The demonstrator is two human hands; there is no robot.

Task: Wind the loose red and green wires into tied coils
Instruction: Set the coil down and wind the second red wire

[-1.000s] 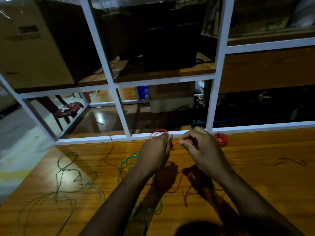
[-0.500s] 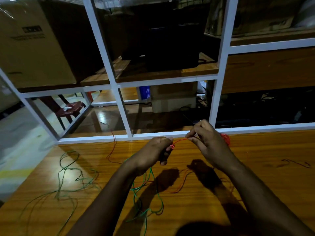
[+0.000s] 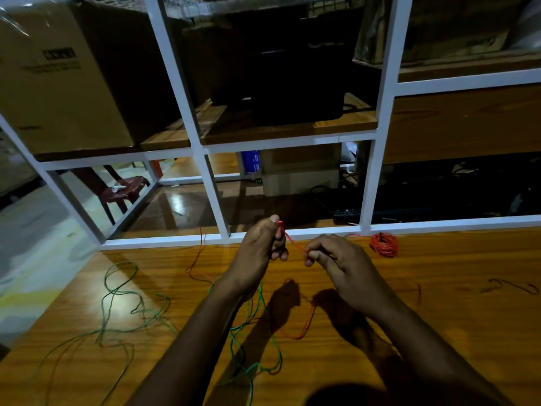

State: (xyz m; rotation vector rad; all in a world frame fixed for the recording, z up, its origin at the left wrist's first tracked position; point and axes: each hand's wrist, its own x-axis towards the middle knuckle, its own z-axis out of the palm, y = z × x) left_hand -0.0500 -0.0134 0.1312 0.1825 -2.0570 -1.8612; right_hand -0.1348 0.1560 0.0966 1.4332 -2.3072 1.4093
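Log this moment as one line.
left hand pinches red wire | right hand pinches it | red coil on table | green wire loose

A wooden table point(image 3: 439, 332) bears loose green wire point(image 3: 123, 291) at left and centre, slack red wire point(image 3: 304, 329) mid-table, and a wound red coil point(image 3: 384, 245) by its far edge.

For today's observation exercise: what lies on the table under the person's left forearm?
Loose green wire loops out from beneath the left forearm, with a strand of red wire beside it on the wooden table. How they run under the arm is hidden.
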